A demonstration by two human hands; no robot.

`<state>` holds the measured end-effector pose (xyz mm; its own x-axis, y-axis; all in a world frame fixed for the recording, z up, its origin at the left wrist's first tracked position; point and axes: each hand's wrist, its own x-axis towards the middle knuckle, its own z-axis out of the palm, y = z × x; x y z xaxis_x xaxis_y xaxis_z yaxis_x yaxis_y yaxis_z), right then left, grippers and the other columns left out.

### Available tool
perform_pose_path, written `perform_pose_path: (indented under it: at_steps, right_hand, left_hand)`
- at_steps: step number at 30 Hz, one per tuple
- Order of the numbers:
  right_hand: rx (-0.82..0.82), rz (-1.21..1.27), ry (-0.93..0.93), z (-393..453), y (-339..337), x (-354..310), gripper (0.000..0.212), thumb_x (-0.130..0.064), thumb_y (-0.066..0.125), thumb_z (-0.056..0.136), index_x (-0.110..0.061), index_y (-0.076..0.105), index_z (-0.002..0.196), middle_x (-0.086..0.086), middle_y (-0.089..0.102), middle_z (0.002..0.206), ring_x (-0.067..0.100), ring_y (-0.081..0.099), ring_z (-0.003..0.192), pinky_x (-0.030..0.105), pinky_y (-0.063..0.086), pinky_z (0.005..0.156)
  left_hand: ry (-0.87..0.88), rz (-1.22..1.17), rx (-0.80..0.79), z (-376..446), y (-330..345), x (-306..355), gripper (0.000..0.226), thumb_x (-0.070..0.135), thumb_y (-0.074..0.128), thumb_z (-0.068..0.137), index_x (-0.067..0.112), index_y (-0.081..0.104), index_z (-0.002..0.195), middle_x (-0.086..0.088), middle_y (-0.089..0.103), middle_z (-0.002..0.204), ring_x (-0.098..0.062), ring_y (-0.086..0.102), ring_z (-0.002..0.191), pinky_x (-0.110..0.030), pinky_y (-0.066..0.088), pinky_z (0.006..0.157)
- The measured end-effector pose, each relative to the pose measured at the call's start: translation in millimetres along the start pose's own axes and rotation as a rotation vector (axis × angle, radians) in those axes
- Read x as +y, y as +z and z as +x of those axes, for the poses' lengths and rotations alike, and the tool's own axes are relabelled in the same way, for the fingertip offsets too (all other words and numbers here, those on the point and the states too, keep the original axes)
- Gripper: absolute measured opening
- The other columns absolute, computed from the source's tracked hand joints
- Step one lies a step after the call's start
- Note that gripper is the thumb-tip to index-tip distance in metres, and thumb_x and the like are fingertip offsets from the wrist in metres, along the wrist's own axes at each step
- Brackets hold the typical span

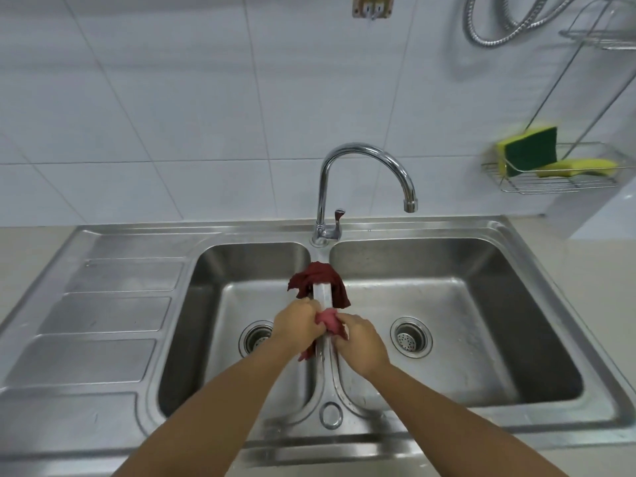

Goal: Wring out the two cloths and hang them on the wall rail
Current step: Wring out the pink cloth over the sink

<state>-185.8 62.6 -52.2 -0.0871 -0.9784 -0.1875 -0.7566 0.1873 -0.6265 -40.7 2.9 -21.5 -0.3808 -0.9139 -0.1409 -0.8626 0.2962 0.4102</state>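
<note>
Two bare forearms are reaching in from 6 o'clock over the near rim of the stainless steel double-bowl sink (378, 438), converging above the narrow metal divider (322, 297) between the bowls.

The pink twisted cloth (328, 320) is sitting at frame centre between the two hands, bunched into a short roll with its long axis running roughly 9 to 3 o'clock; a darker tail of it is hanging down toward 7 o'clock below the left wrist, over the left bowl.

The left hand (296, 321) is curling fingers tight round the cloth's left end; the right hand (359, 339) is gripping the right end, fingers wrapped under, thumb on top. Both are clenched on fabric, not spread.

Just beyond, toward 12 o'clock, the dark red crumpled cloth (320, 278) is draping across the divider, long axis about 9 to 3 o'clock, corners drooping into both bowls. No hand is touching it.

A round drain strainer (409, 339) is showing at 3 o'clock in the right bowl, another (256, 337) at 9 o'clock, partly hidden by the left hand.

Farther at 12 o'clock the chrome gooseneck tap (364, 173) is arching with its spout over the right bowl.

At 2 o'clock a wire wall rack (550, 184) is holding two yellow-and-green sponges (531, 149). White tiles behind. No readable writing anywhere.
</note>
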Motion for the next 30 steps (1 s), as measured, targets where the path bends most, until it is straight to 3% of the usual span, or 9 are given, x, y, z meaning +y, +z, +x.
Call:
perform_pose_path:
  at_steps: [4,6,9,12,14,18,21,24,30]
  right_hand:
    - [-0.052,0.158,0.006,-11,2,-16,0.089,-0.055,0.068,0.064,-0.047,0.026,0.142,-0.012,0.057,0.117,0.019,0.047,0.111,0.038,0.046,0.092]
    - [-0.035,0.214,0.051,-13,2,-34,0.112,-0.06,0.077,0.059,-0.042,0.013,0.148,-0.008,0.047,0.127,0.019,0.036,0.119,0.04,0.039,0.102]
    - [0.062,0.148,0.038,-9,9,-58,0.12,-0.062,0.078,0.058,-0.031,0.009,0.151,-0.003,0.039,0.142,0.023,0.031,0.129,0.042,0.031,0.109]
    - [0.117,0.136,0.067,-1,13,-82,0.106,-0.067,0.075,0.057,-0.031,0.028,0.145,-0.004,0.045,0.134,0.024,0.037,0.124,0.041,0.035,0.105]
    - [0.136,0.151,0.058,8,17,-97,0.082,-0.067,0.073,0.058,-0.03,0.048,0.127,-0.003,0.052,0.118,0.023,0.045,0.112,0.042,0.043,0.096]
    - [0.062,0.248,-0.035,19,26,-123,0.037,-0.036,0.069,0.064,-0.024,0.054,0.096,-0.001,0.054,0.099,0.028,0.064,0.084,0.047,0.057,0.072]
    - [0.001,0.012,-0.112,14,26,-146,0.029,-0.023,0.065,0.078,-0.021,0.046,0.099,0.0,0.064,0.087,0.024,0.064,0.072,0.038,0.053,0.064]
    - [0.0,-0.218,-0.225,14,28,-159,0.031,-0.022,0.06,0.081,-0.02,0.041,0.106,0.001,0.066,0.093,0.025,0.063,0.074,0.034,0.047,0.06]
    - [-0.233,-0.16,-0.079,18,29,-181,0.027,-0.022,0.06,0.076,-0.018,0.05,0.101,0.002,0.063,0.09,0.025,0.061,0.081,0.033,0.052,0.071]
  left_hand:
    - [-0.061,-0.287,0.019,-1,-25,-2,0.009,0.017,0.063,0.079,0.02,0.066,0.088,0.0,0.066,0.092,-0.019,0.061,0.084,-0.035,0.051,0.075]
    - [-0.076,-0.415,0.014,0,-40,-5,0.013,0.01,0.065,0.081,0.015,0.068,0.093,-0.002,0.07,0.093,-0.02,0.065,0.086,-0.034,0.053,0.079]
    - [-0.094,-0.588,-0.009,-5,-67,-10,0.018,0.003,0.064,0.083,0.01,0.067,0.1,-0.008,0.071,0.097,-0.018,0.065,0.089,-0.03,0.051,0.086]
    - [-0.141,-0.796,-0.051,-17,-87,-19,0.017,0.001,0.062,0.086,0.012,0.063,0.1,-0.011,0.066,0.101,-0.02,0.063,0.094,-0.04,0.053,0.093]
    - [-0.176,-0.907,-0.053,-27,-98,-27,0.015,0.002,0.06,0.088,0.014,0.059,0.098,-0.01,0.063,0.103,-0.022,0.063,0.098,-0.042,0.053,0.095]
    - [-0.278,-0.948,0.074,-48,-111,-51,0.016,0.006,0.058,0.092,0.01,0.057,0.107,-0.011,0.062,0.109,-0.022,0.062,0.103,-0.037,0.052,0.094]
    - [-0.353,-0.88,0.192,-65,-114,-74,0.014,0.009,0.055,0.093,0.011,0.057,0.107,-0.004,0.062,0.102,-0.019,0.061,0.098,-0.037,0.052,0.092]
    - [-0.444,-0.878,0.292,-78,-108,-98,0.015,0.004,0.052,0.093,0.005,0.056,0.107,-0.01,0.063,0.099,-0.02,0.062,0.092,-0.029,0.053,0.08]
    - [-0.503,-0.837,0.413,-91,-86,-122,0.003,0.015,0.056,0.094,0.013,0.055,0.096,-0.01,0.067,0.094,-0.019,0.062,0.081,-0.029,0.053,0.074]
